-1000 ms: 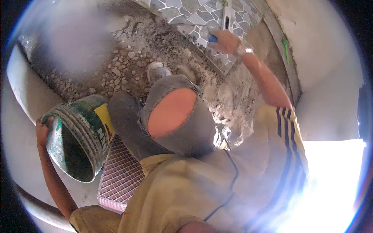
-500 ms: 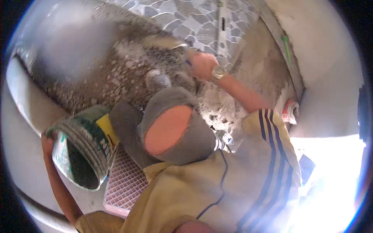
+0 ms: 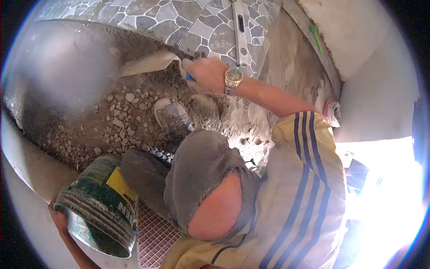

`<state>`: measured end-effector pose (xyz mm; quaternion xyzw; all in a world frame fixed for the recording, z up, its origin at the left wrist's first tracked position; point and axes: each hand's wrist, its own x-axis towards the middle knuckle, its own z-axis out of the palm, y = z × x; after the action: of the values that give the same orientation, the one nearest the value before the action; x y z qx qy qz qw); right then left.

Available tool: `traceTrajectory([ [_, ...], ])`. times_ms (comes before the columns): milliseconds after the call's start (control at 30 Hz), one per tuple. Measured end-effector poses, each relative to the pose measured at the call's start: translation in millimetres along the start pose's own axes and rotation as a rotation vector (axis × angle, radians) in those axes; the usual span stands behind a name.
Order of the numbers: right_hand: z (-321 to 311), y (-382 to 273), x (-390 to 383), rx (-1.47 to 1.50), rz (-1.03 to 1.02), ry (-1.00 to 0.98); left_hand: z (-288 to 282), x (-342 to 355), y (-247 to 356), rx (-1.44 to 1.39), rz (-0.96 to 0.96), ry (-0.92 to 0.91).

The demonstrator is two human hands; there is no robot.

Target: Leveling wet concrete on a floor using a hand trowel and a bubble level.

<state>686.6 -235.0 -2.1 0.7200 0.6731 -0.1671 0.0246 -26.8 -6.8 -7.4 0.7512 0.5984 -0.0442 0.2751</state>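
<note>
- Fingers of the right hand (image 3: 208, 76) are clamping on the trowel (image 3: 150, 63) by its blue handle, apparently leaving the blade free.
- The trowel is pointing leftward above or on the dirt (image 3: 139, 42), between paving (image 3: 221, 38) and gravel (image 3: 118, 119); whether it is touching, I cannot tell.
- Fingers of the left hand (image 3: 58, 217) are gripping the rim of the bucket (image 3: 96, 193), partly hidden, probably steadying its tilt.
- The bucket is tipping its mouth toward the person, beside the left leg (image 3: 145, 172) and a pink grid (image 3: 154, 233).
- The level (image 3: 240, 36) is lying on the paving, whose flat stones are likely supporting it evenly.
</note>
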Motion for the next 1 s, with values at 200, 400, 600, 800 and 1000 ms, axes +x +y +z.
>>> traceTrajectory([
  [200,88,75,-27,0.168,0.268,-0.022,-1,6,-37,-0.047,0.016,-0.014],
  [400,126,145,-64,0.447,0.965,0.393,0,-2,-21,-0.277,0.002,-0.055],
  [600,120,226,-81,0.186,0.934,0.474,-1,-6,-27,-0.131,-0.017,-0.018],
  [800,48,164,-141,0.379,0.838,-0.096,-3,0,-47,-0.137,-0.035,-0.075],
  [1000,39,129,-222,0.266,0.76,-0.571,-30,-5,-107,-0.213,-0.072,-0.065],
])
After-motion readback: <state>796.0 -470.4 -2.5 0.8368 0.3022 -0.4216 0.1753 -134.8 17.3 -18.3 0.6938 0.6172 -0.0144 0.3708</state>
